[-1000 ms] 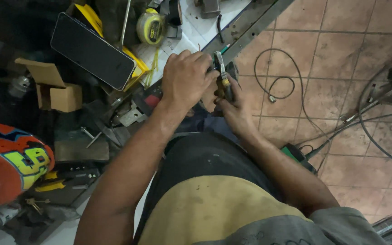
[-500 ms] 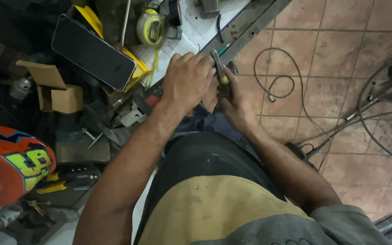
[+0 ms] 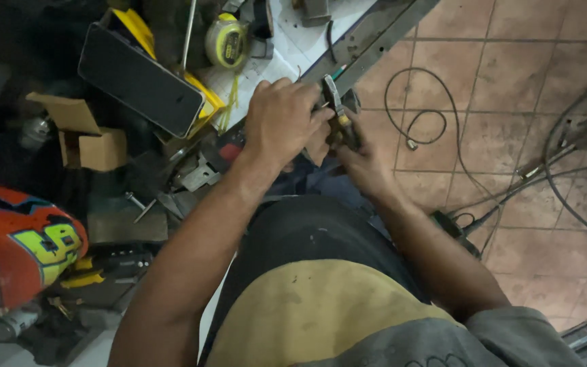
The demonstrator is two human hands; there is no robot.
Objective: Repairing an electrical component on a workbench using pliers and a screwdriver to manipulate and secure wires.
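Near the upper middle of the frame, the person's left hand (image 3: 281, 121) is curled closed, its fingertips pinching something too small to make out against a pair of pliers (image 3: 338, 112), while the right hand (image 3: 356, 158), just below and touching it, grips the pliers' handles. Both hands meet over the edge of a cluttered workbench (image 3: 287, 51). Further out, a yellow tape measure (image 3: 227, 41) lies at upper centre, a dark tablet (image 3: 140, 78) at upper left, a small cardboard box (image 3: 90, 136) at left, and black cables (image 3: 419, 115) loop on the tiled floor (image 3: 511, 68) at right.
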